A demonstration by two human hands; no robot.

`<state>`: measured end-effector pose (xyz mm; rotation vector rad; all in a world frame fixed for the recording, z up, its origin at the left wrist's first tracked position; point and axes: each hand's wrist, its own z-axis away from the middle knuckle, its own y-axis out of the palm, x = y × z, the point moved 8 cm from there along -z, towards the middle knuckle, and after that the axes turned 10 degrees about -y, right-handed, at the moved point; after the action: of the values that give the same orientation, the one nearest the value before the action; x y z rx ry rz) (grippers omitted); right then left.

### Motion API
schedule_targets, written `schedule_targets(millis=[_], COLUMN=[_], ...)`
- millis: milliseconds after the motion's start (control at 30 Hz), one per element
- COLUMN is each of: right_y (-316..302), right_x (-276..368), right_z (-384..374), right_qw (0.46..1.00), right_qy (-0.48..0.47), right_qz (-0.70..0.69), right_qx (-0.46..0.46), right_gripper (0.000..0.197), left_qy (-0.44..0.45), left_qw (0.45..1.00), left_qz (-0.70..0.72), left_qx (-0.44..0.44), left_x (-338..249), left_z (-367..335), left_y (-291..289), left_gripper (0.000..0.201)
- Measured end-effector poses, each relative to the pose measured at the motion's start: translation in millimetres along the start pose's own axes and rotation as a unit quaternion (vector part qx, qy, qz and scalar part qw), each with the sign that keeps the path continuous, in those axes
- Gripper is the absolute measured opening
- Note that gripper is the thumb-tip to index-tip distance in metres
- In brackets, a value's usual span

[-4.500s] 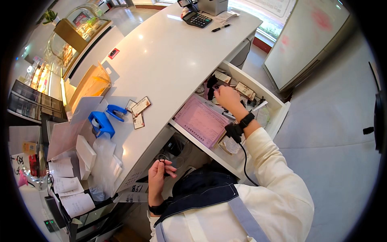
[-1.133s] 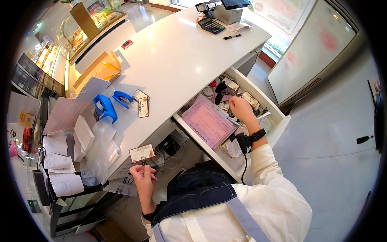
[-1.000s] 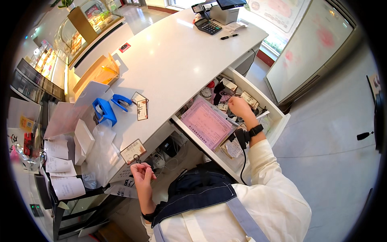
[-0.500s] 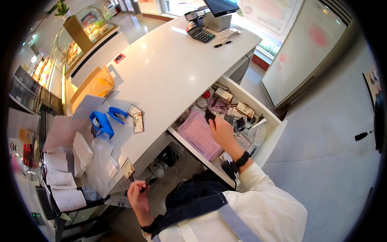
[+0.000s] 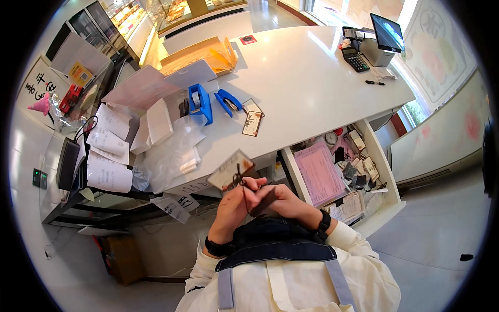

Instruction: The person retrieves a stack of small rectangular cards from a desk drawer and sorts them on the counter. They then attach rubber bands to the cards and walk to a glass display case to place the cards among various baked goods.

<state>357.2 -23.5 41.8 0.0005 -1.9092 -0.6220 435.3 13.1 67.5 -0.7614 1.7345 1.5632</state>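
Now the two hands meet in front of the dark apron [image 5: 275,253], close to the front edge of the white bench [image 5: 312,73]. The left hand [image 5: 231,212] has its fingers closed on the dark looped clip [image 5: 238,178] of a bordered card [image 5: 223,173], which rises tilted above the fingertips. The right hand [image 5: 287,202], just beside it, pinches a flat dark piece [image 5: 263,200]; whether that piece touches the clip cannot be told. To the right, a pulled-out drawer [image 5: 385,169] holds a pink printed sheet [image 5: 317,171] among cluttered small items. Beyond the hands, two more cards [image 5: 252,124] overlap near a blue stapler [image 5: 228,102], with a blue tape dispenser [image 5: 204,110] left of it. Farther right lie a calculator [image 5: 355,60] and a black pen [image 5: 374,82].
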Motion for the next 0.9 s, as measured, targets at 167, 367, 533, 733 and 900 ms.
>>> schedule_targets(millis=[167,367,533,733,900], right_y=[6,-99,-129,-162,-153], right_x=[-18,34,18,-12,-1], right_z=[-27,-86,-145,-184,-189], right_qw=[0.998,0.897,0.668,0.541,0.549], right_qy=[0.045,-0.029,-0.062,0.048,0.053], right_qz=[-0.008,0.421,0.734,0.813,0.807], right_qx=[0.033,-0.134,0.105,0.210,0.212], right_gripper=[0.015,0.018,0.049,0.051,0.039], left_qy=[0.040,0.076,0.076,0.014,0.055], left_qw=[0.992,0.959,0.956,0.951,0.935], left_qz=[0.055,0.125,0.079,-0.064,-0.075], left_qx=[-0.107,-0.244,-0.273,-0.301,-0.343], left_x=[-6,-36,-40,-39,-46], left_z=[18,44,48,58,62], left_y=[-33,-62,-69,-75,-66], left_gripper=[0.033,0.026,0.025,0.027,0.025])
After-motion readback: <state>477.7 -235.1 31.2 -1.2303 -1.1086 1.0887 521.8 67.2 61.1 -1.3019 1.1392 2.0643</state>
